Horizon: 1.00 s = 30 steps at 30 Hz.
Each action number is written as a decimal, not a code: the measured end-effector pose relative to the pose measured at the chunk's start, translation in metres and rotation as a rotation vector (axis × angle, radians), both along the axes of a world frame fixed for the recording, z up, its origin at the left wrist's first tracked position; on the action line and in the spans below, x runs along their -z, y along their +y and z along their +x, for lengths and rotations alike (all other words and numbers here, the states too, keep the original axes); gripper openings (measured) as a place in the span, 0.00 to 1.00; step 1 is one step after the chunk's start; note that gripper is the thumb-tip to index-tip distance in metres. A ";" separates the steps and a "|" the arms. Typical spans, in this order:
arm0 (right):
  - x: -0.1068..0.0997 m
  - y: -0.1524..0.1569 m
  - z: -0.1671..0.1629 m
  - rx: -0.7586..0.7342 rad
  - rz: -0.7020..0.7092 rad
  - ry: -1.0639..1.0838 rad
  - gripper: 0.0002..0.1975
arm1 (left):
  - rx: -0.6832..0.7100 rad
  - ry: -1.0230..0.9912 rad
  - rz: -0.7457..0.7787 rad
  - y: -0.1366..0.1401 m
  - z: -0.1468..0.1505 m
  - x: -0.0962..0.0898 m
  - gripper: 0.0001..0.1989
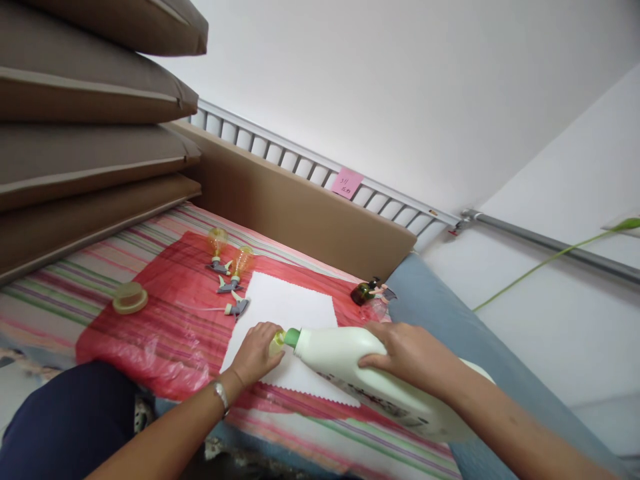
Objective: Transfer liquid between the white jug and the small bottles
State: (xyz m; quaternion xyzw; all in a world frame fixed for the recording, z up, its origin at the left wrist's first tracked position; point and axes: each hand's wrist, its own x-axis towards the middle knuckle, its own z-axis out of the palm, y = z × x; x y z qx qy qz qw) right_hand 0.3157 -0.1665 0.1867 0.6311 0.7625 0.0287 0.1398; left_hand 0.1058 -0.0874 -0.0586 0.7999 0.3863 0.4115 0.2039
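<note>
My right hand (407, 353) grips a large pale green jug (337, 343), tilted almost onto its side. The jug's green spout (292, 337) meets the mouth of a small yellow see-through bottle (275, 344). Around that bottle, my left hand (255, 353) is closed; its fingers hide most of it. Whether liquid is flowing I cannot tell. Both hands are over a white zigzag-edged cloth (295, 303). Just left of the cloth lies a loose grey trigger sprayer (237, 309) with its tube. Farther back lie two yellow spray bottles, one (217, 240) behind the other (243, 261).
A red plastic sheet (165, 287) covers part of the striped cloth (70, 287). On it are a round yellowish cap (130, 298) and a dark pump bottle (362, 294). Stacked brown cushions (95, 147) rise at left. A brown board (295, 200) and a radiator (260, 144) stand behind.
</note>
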 end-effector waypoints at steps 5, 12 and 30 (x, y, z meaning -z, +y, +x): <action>-0.002 0.000 -0.002 0.000 -0.006 -0.006 0.15 | 0.005 0.005 -0.002 -0.001 0.000 -0.001 0.15; -0.004 0.001 -0.004 0.003 -0.012 -0.030 0.16 | 0.002 0.003 0.006 0.000 0.000 0.001 0.14; -0.007 0.002 -0.007 -0.030 -0.001 -0.061 0.15 | 0.004 0.000 0.008 -0.001 0.000 0.002 0.15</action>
